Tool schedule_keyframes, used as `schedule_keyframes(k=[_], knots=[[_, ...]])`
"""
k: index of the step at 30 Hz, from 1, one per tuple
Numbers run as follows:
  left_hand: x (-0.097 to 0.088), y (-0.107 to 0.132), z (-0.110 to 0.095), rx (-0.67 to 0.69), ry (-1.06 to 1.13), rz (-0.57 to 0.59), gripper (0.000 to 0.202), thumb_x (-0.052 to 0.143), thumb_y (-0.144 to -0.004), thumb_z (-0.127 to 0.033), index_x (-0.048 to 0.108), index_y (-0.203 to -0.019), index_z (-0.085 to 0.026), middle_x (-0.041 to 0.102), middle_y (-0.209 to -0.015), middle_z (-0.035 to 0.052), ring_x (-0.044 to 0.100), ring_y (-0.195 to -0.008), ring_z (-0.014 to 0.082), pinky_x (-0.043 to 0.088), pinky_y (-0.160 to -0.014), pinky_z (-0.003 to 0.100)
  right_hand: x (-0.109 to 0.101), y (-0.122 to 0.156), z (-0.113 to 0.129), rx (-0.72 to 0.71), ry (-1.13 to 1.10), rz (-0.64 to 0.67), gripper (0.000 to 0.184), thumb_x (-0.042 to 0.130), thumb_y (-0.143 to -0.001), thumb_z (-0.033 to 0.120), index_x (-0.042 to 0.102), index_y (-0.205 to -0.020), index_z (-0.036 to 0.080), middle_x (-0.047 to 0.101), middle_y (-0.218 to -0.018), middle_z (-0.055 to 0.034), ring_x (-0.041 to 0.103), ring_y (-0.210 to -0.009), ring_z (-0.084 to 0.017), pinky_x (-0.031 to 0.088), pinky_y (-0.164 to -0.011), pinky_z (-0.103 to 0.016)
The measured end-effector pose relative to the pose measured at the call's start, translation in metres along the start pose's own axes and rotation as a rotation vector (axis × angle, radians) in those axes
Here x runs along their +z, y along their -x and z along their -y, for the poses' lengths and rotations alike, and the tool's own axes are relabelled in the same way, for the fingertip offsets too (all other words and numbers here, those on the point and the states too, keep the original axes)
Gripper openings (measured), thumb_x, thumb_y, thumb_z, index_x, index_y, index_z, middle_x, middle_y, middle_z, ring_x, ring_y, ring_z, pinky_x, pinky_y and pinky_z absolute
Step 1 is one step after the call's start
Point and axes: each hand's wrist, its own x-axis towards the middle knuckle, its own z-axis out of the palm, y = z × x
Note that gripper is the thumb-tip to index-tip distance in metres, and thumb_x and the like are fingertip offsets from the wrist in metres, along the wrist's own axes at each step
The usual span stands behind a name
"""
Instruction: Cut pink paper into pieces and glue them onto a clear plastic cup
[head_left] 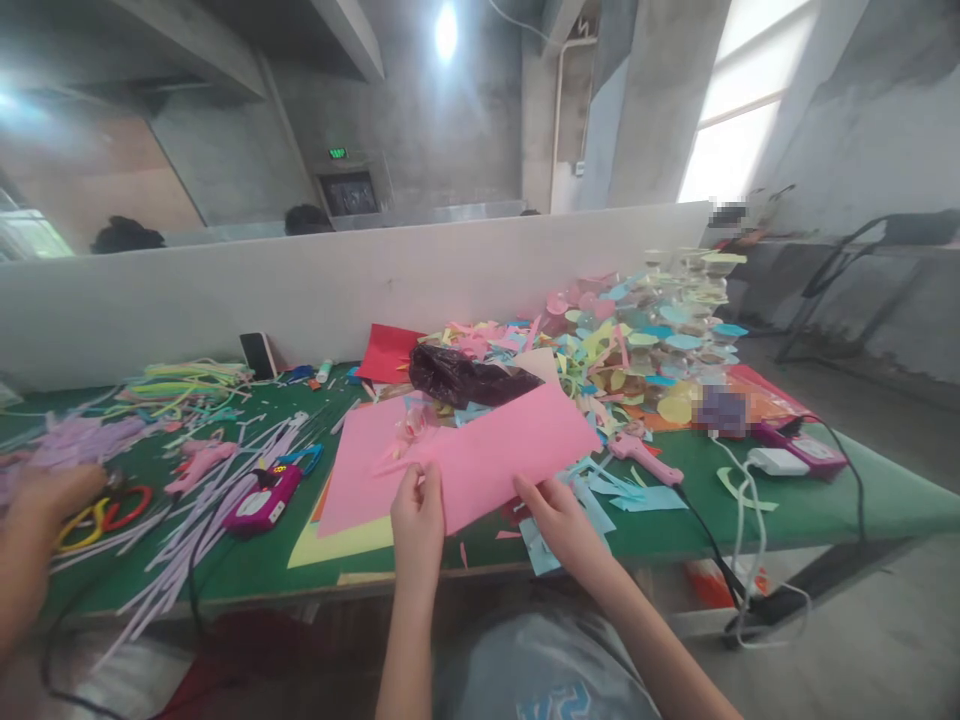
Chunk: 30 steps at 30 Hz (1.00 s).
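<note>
- A pink sheet (517, 450) is held up just above the table, directly between the wearer's two hands and reaching away from the fingertips.
- Its long axis slants from near left to far right — both hands are on its near side.
- Left hand (418, 510): thumb and fingers pinched together at the sheet's left edge.
- Right hand (555, 510): thumb and fingers closed on the near edge; the fingertips behind the paper are hidden.
- Beneath and to the left, a second pink sheet (352, 485) lies over yellow paper (337, 545).
- The green table (885, 490) carries a black plastic bag (472, 378), paper scraps and, right of the sheet, a pink glue gun (646, 460).
- At far left, another person's hand (60, 490) is near scissors (124, 508).
- Beyond: a white partition (450, 265) and grey concrete walls — a ceiling light glows.
</note>
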Motion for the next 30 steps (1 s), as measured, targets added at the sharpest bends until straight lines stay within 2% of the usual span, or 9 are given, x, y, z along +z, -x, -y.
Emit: schedule_keyframes(k=[4, 7, 10, 14, 17, 20, 24, 28, 30], knots=[[0.004, 0.0, 0.002, 0.002, 0.066, 0.124, 0.043, 0.055, -0.079, -0.057, 0.039, -0.065, -0.02, 0.031, -0.057, -0.0071, 0.034, -0.051, 0.0081, 0.03, -0.047, 0.018, -0.006, -0.004, 0.001, -0.031, -0.047, -0.099, 0.052, 0.056, -0.072, 0.071, 0.055, -0.069, 0.019, 0.062, -0.06, -0.0032, 0.059, -0.06, -0.02, 0.049, -0.06, -0.032], [0.002, -0.005, 0.005, 0.015, 0.098, 0.12, 0.04, 0.058, -0.075, -0.057, 0.053, -0.085, -0.019, 0.046, -0.064, -0.0045, 0.047, -0.059, 0.0119, 0.04, -0.054, 0.021, -0.011, -0.006, 0.002, -0.035, 0.005, -0.133, 0.053, 0.055, -0.072, 0.072, 0.053, -0.064, 0.019, 0.06, -0.057, -0.0031, 0.057, -0.059, -0.019, 0.046, -0.058, -0.031], [-0.006, -0.013, 0.004, 0.084, 0.037, 0.13, 0.049, 0.063, -0.072, -0.055, 0.057, -0.102, -0.017, 0.062, -0.086, 0.004, 0.06, -0.083, 0.0187, 0.047, -0.069, 0.025, -0.018, -0.007, 0.005, -0.029, 0.091, -0.06, 0.052, 0.055, -0.073, 0.069, 0.051, -0.06, 0.019, 0.056, -0.054, -0.0019, 0.053, -0.055, -0.017, 0.043, -0.055, -0.029], [-0.021, -0.01, -0.009, -0.002, -0.092, 0.54, 0.048, 0.063, -0.075, -0.052, 0.06, -0.107, -0.016, 0.068, -0.093, 0.0071, 0.064, -0.087, 0.023, 0.051, -0.073, 0.03, -0.024, -0.002, 0.015, -0.051, 0.132, 0.151, 0.046, 0.056, -0.077, 0.062, 0.054, -0.067, 0.018, 0.054, -0.057, 0.0002, 0.051, -0.057, -0.014, 0.042, -0.057, -0.026], [-0.028, 0.003, -0.023, -0.127, -0.079, 0.624, 0.051, 0.067, -0.072, -0.049, 0.061, -0.11, -0.016, 0.071, -0.095, 0.0075, 0.065, -0.086, 0.0242, 0.052, -0.069, 0.03, -0.021, 0.003, 0.02, -0.016, 0.091, 0.231, 0.044, 0.056, -0.079, 0.06, 0.053, -0.067, 0.018, 0.054, -0.06, 0.0004, 0.052, -0.058, -0.014, 0.044, -0.059, -0.026], [-0.028, 0.017, -0.031, -0.24, 0.015, 0.541, 0.05, 0.068, -0.072, -0.05, 0.063, -0.107, -0.015, 0.073, -0.087, 0.0068, 0.067, -0.081, 0.0242, 0.053, -0.066, 0.029, -0.017, 0.007, 0.02, 0.025, 0.107, 0.325, 0.041, 0.051, -0.084, 0.057, 0.055, -0.073, 0.018, 0.058, -0.067, -0.0009, 0.056, -0.063, -0.015, 0.046, -0.063, -0.026], [-0.027, 0.018, -0.023, -0.242, 0.042, 0.346, 0.047, 0.068, -0.071, -0.049, 0.064, -0.103, -0.016, 0.072, -0.077, 0.0046, 0.066, -0.069, 0.0208, 0.051, -0.054, 0.025, -0.026, 0.004, 0.019, -0.084, 0.257, 0.336, 0.037, 0.039, -0.093, 0.049, 0.058, -0.085, 0.018, 0.062, -0.078, -0.0027, 0.059, -0.07, -0.016, 0.046, -0.069, -0.027], [-0.026, 0.007, -0.01, -0.227, -0.052, 0.289, 0.043, 0.065, -0.073, -0.05, 0.064, -0.099, -0.016, 0.058, -0.052, -0.0024, 0.05, -0.041, 0.0134, 0.037, -0.035, 0.021, -0.047, -0.013, 0.029, -0.186, 0.768, 0.13, 0.031, 0.037, -0.096, 0.041, 0.06, -0.093, 0.02, 0.065, -0.083, -0.0042, 0.06, -0.077, -0.019, 0.042, -0.069, -0.029], [-0.024, 0.0, -0.005, -0.204, -0.097, 0.31, 0.042, 0.064, -0.073, -0.052, 0.064, -0.094, -0.016, 0.052, -0.047, -0.0047, 0.044, -0.036, 0.0113, 0.034, -0.033, 0.02, -0.052, -0.029, 0.035, -0.238, 1.028, 0.116, 0.029, 0.036, -0.097, 0.035, 0.06, -0.095, 0.02, 0.066, -0.092, -0.0064, 0.061, -0.086, -0.021, 0.041, -0.072, -0.029]])
